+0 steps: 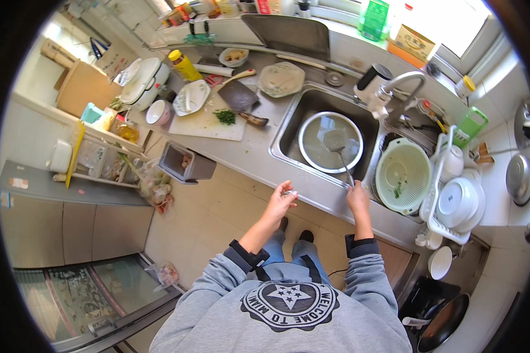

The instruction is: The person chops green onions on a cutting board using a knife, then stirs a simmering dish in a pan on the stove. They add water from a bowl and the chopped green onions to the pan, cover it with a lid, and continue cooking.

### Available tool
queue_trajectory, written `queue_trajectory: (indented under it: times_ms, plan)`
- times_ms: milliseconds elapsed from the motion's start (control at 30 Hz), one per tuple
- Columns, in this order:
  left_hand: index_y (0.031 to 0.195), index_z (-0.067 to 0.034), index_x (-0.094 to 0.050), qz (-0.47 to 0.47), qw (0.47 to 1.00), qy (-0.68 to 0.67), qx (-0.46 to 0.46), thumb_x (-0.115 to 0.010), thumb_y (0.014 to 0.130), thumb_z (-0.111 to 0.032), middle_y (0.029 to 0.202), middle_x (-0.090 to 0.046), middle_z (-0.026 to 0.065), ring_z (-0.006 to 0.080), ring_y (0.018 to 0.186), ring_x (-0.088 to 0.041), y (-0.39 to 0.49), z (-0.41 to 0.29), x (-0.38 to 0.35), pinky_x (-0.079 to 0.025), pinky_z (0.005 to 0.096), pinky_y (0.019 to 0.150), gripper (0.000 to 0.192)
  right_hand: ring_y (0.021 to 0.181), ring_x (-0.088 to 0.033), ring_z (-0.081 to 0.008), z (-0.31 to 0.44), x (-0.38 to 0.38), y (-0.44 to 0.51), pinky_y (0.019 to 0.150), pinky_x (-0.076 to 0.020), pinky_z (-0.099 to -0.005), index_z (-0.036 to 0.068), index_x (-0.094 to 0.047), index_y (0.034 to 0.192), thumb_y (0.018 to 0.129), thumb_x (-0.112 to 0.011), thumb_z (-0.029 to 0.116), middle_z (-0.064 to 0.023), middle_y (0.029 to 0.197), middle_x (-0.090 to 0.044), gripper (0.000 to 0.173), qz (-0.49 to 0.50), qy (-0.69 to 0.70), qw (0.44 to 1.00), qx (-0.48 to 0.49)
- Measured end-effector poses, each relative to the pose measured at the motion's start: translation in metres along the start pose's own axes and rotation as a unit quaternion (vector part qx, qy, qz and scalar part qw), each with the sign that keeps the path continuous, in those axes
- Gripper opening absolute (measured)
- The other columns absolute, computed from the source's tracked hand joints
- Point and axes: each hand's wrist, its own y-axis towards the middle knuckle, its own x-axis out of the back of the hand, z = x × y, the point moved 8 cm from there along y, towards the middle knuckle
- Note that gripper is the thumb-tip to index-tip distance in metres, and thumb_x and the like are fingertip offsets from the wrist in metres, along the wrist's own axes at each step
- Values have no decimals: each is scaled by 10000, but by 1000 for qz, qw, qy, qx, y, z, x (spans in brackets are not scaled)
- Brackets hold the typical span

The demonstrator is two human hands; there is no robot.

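Observation:
My right hand (358, 199) grips the handle of a metal ladle or skimmer (347, 165), whose head rests in a round metal basin (361, 140) of cloudy water. The basin sits inside the left sink bowl (287, 128). In front of the counter's edge, my left hand (281, 204) is raised with its fingers curled; a small whitish thing shows at the fingertips, too small to name. On a white cutting board (203, 128) at the left lie chopped greens (225, 116) and a cleaver (243, 99). A pale green colander (403, 172) with some green scraps stands over the right sink bowl.
The faucet (382, 99) rises behind the sinks. A white dish rack (441, 220) holds bowls at the right. An open-topped grey bin (201, 165) hangs at the counter's front edge. Behind the board stand a patterned plate (282, 79) and a yellow container (184, 66).

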Motion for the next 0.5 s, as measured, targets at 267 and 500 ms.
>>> queue_trajectory:
  times_ms: [267, 500]
  plan:
    - [1341, -57, -375, -80, 997, -21, -11, -570, 910, -178, 1221, -448, 75, 140, 993, -540, 30, -26, 115, -473, 286, 773, 488, 861, -624, -383, 14, -27, 28, 729, -503, -482, 64, -634, 927, 832, -556, 147, -173, 996, -579, 148, -43, -127, 991, 12]
    - [1306, -57, -413, -72, 996, -45, -8, -564, 914, -185, 1088, -519, 47, 122, 984, -534, 98, -57, 219, -460, 274, 784, 439, 1000, -544, -354, 108, -13, 38, 847, -473, -450, 33, -640, 1034, 798, -625, 155, -181, 996, -594, 266, -89, -141, 986, 18]
